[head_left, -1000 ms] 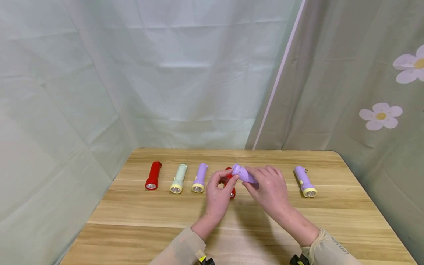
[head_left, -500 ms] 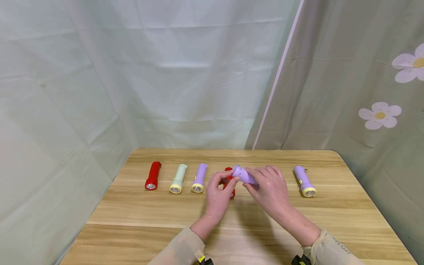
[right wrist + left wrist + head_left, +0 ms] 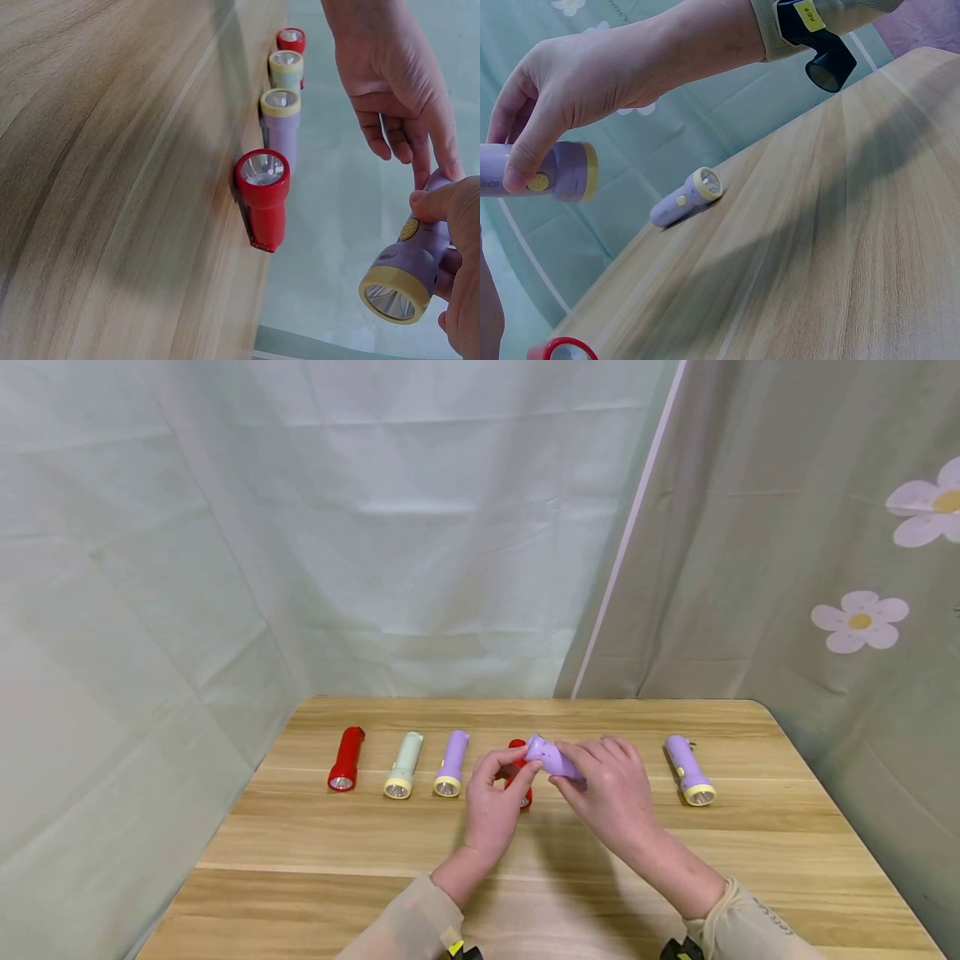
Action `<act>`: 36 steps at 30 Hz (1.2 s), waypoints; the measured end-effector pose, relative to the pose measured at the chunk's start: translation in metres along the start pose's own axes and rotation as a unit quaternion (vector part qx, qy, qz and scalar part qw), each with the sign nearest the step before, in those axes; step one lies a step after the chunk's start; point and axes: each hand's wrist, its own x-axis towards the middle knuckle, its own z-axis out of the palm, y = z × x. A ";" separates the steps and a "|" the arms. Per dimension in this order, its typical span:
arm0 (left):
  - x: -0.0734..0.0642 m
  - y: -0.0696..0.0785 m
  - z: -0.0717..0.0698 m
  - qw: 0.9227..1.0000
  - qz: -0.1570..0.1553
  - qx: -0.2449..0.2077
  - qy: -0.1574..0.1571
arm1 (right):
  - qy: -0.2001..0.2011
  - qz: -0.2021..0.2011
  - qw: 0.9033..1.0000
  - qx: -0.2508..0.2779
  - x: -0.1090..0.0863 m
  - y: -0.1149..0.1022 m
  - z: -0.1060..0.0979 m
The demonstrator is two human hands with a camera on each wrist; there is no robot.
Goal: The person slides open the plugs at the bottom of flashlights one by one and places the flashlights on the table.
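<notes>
A purple flashlight (image 3: 551, 757) with a yellow rim is held above the table in both hands. My left hand (image 3: 491, 806) pinches its tail end between thumb and fingers. My right hand (image 3: 613, 789) grips its body near the head, which it hides in the head view. In the right wrist view the lens of this flashlight (image 3: 394, 296) shows, and its yellow switch lies close to the right thumb. Below and behind the left hand, a red flashlight (image 3: 266, 199) lies on the table, partly covered in the head view.
On the wooden table (image 3: 315, 852) lie another red flashlight (image 3: 347, 760), a pale green flashlight (image 3: 407, 762) and a purple flashlight (image 3: 453, 760) at left. One more purple flashlight (image 3: 688, 768) lies at right. A pale curtain (image 3: 450, 527) hangs behind.
The held flashlight's tail end has dipped very slightly, with both hands keeping their grip. The flashlights on the table have stayed in place.
</notes>
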 end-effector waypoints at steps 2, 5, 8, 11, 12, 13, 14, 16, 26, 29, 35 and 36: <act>0.000 0.000 0.000 1.000 -0.001 0.002 0.001 | 0.001 0.000 1.000 0.001 0.000 0.000 0.000; 0.000 -0.001 0.000 1.000 0.001 0.002 0.003 | 0.002 -0.001 1.000 0.001 0.000 0.000 0.000; 0.000 -0.001 0.000 1.000 0.004 0.004 0.003 | 0.002 0.000 1.000 0.001 0.000 0.000 0.000; 0.001 -0.001 -0.001 1.000 0.002 0.004 0.000 | 0.001 0.001 1.000 0.001 0.000 -0.001 0.000; 0.000 0.000 -0.001 1.000 -0.001 0.005 -0.002 | 0.000 0.001 1.000 0.000 0.000 -0.001 0.000; 0.000 0.000 -0.001 1.000 -0.003 0.006 -0.004 | -0.001 0.002 1.000 0.000 0.000 -0.001 -0.001; 0.000 0.000 -0.002 1.000 -0.006 0.005 -0.006 | -0.002 0.002 1.000 0.000 0.000 -0.001 -0.001; 0.000 0.001 -0.003 1.000 -0.014 0.006 -0.011 | -0.004 0.003 1.000 -0.001 0.000 -0.002 -0.001; 0.001 0.002 -0.004 0.999 -0.028 0.006 -0.017 | -0.005 0.007 1.000 0.001 0.000 -0.002 -0.001; 0.001 0.002 -0.004 0.999 -0.029 0.006 -0.018 | -0.004 0.006 1.000 0.000 0.000 -0.002 -0.001; 0.001 0.001 -0.004 1.000 -0.025 0.006 -0.017 | -0.004 0.004 1.000 -0.004 0.000 -0.002 0.000; 0.001 0.001 -0.004 1.000 -0.024 0.006 -0.016 | -0.004 0.004 1.000 -0.004 0.000 -0.002 0.000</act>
